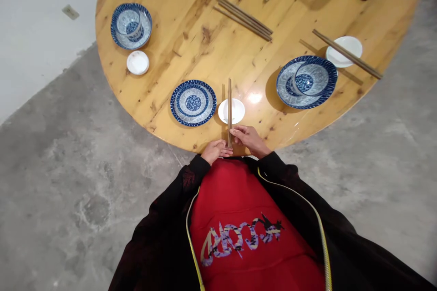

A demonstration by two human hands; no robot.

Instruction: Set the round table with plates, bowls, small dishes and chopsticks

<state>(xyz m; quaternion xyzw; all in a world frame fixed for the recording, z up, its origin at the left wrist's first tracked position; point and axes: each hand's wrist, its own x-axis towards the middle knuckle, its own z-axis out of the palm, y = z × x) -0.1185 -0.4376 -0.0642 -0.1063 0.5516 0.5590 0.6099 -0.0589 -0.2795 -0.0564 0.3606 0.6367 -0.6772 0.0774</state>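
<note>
Your left hand [215, 150] and right hand [249, 140] pinch the near ends of a brown chopstick pair [230, 109] with narrow fingers. The sticks lie straight and parallel across a small white dish [236, 108], just right of the blue-patterned plate [193, 102]. Both hands sit at the round wooden table's [239, 63] near edge; bare wood opens beyond the dish.

Glossy wood and glazed ceramic

The round table [375, 18] is knotty varnished wood, shiny near its front edge; dark wooden chopsticks [230, 109] lie over a smooth white glazed saucer [239, 110]; the floor [68, 182] is rough matt concrete.
</note>
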